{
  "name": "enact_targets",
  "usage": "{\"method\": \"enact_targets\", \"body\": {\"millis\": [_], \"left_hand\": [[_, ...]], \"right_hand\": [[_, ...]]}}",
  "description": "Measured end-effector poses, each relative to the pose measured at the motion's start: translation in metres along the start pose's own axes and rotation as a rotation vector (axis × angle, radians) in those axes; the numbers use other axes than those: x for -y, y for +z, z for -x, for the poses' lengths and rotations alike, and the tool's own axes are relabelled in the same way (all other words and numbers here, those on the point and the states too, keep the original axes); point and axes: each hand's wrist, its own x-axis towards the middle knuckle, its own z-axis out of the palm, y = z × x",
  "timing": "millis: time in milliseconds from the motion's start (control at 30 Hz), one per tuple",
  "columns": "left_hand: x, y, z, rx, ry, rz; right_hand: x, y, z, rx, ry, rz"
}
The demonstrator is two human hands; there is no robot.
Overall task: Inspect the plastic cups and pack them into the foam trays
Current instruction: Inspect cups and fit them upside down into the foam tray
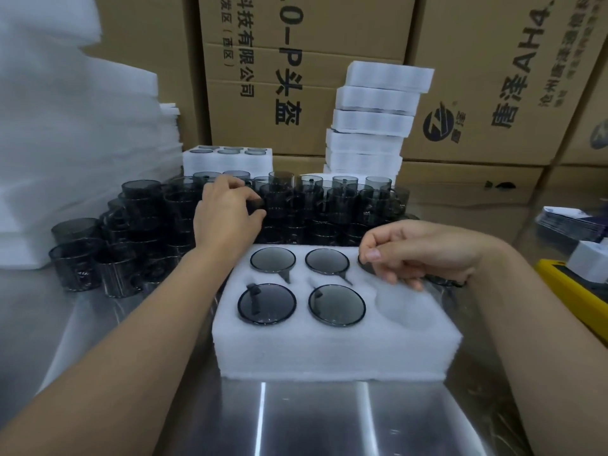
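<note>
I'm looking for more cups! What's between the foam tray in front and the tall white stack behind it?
Stacked dark see-through cups stand between the foam tray and the tall stack, in the head view.

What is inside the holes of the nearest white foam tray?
Four smoky cups sit in the foam tray; the front-right hole is empty. The right hand covers the back-right one, showing only a dark rim there.
</note>
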Motion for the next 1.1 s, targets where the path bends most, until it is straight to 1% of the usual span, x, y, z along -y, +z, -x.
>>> {"method": "enact_targets", "body": {"millis": [100,167,233,300,333,400,533,667,833,900,1000,1100], "left_hand": [[-0.014,-0.007,0.001,-0.076,0.082,0.118],[-0.026,-0.013,0.004,-0.118,0.221,0.178],[-0.038,-0.018,0.011,-0.127,0.398,0.236],[-0.045,-0.020,0.019,-0.135,0.564,0.244],[-0.046,-0.019,0.021,-0.132,0.620,0.240],[-0.045,-0.018,0.022,-0.104,0.671,0.245],[-0.041,-0.013,0.025,0.003,0.703,0.262],[-0.041,-0.012,0.027,0.080,0.698,0.289],[-0.039,-0.012,0.028,0.110,0.652,0.346],[-0.039,-0.012,0.027,0.127,0.601,0.379],[-0.037,-0.009,0.026,0.213,0.534,0.383],[-0.035,-0.006,0.026,0.280,0.511,0.363]], "right_hand": [[-0.002,0.000,-0.001,-0.054,-0.036,-0.209],[-0.003,0.000,-0.004,-0.153,-0.089,-0.337],[-0.004,0.002,-0.008,-0.263,-0.138,-0.431],[-0.002,0.007,-0.015,-0.349,-0.156,-0.504],[-0.002,0.011,-0.018,-0.391,-0.159,-0.518],[-0.001,0.016,-0.023,-0.458,-0.170,-0.510],[0.000,0.026,-0.028,-0.470,-0.186,-0.480],[-0.001,0.033,-0.032,-0.531,-0.169,-0.381],[-0.001,0.032,-0.034,-0.576,-0.138,-0.316],[-0.002,0.033,-0.034,-0.574,-0.140,-0.301],[-0.002,0.032,-0.035,-0.567,-0.149,-0.291],[-0.004,0.032,-0.035,-0.562,-0.154,-0.276]]}}
